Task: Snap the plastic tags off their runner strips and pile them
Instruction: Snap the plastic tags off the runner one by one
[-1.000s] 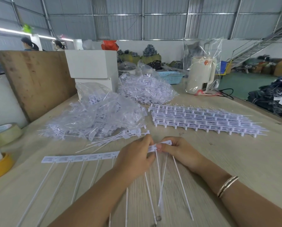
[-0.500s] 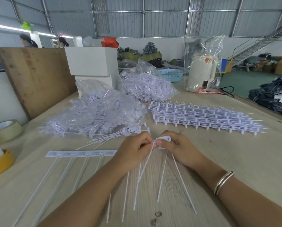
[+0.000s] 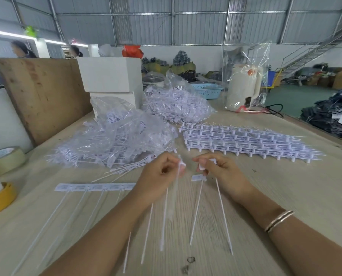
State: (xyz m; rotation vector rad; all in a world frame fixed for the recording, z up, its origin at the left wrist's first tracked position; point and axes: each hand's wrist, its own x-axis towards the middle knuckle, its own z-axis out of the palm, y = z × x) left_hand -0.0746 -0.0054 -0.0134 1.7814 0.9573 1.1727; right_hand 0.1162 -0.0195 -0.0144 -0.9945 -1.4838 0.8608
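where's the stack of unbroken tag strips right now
In the head view, the stack of tag strips lies on the table right of centre, beyond the right hand, in front of the white kettle.

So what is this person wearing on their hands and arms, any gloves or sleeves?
No gloves or sleeves show: both the left hand and right hand are bare, as are the forearms. The only thing worn is a pair of thin metallic bangles on the right wrist.

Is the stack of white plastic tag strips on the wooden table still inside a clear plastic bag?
No, the stack of white plastic tag strips lies bare on the wooden table, right of the clear plastic bags of tags.
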